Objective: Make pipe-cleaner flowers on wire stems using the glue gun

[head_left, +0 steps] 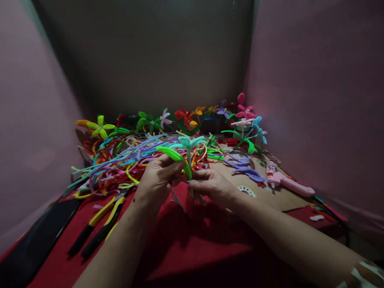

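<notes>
My left hand (157, 178) and my right hand (211, 186) meet over the red cloth (192, 248) and both pinch one pipe-cleaner flower. The flower has a teal bloom (189, 141), a thin stem and a bright green leaf (175, 157). My left hand's fingers close on the leaf and stem from the left. The fingers of my right hand are closed on the lower stem from the right. A thin wire sticks down below the hands.
A big tangle of coloured pipe cleaners (120, 162) lies behind the hands. Finished flowers (192, 116) line the back. Yellow-handled pliers (102, 218) lie at the left. A pink glue gun (285, 182) and purple petals (244, 170) lie on brown board at the right.
</notes>
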A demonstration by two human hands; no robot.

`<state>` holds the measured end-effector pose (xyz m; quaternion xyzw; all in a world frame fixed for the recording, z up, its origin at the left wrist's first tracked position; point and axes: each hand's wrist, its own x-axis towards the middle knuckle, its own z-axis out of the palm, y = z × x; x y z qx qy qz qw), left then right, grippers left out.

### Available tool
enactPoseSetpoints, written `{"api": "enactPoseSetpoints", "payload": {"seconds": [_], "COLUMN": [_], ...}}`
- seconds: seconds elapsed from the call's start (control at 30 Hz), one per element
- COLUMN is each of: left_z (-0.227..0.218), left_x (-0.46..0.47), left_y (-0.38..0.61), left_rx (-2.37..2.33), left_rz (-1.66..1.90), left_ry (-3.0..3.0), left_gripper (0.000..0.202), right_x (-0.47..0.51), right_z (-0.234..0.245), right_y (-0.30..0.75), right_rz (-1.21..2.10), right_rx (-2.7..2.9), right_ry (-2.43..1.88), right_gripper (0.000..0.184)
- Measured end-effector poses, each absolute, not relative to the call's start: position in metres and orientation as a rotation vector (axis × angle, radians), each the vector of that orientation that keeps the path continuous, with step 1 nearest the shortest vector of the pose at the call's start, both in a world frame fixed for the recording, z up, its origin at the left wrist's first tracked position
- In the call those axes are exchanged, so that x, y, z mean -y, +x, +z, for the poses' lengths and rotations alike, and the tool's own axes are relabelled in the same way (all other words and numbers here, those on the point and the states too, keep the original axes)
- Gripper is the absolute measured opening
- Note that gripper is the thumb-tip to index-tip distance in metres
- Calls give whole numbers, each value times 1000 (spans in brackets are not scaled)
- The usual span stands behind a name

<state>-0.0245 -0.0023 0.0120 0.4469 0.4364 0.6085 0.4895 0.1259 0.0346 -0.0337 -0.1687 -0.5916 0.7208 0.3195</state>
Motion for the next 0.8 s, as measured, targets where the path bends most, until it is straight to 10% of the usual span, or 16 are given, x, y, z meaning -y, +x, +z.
{"api": "enactPoseSetpoints", "payload": {"seconds": [0.8], "left_z": [-1], "left_x": [24], "left_y": [-36], "left_rx": [-1168], "left_rz": [1548], "left_ry": [3067], "left_gripper": [35], "right_x": [-37], "right_z": [-38], "right_y": [123], "right_rz": [1978], "right_rx": [1478], "right_ry": [-505], "right_gripper": [31]}}
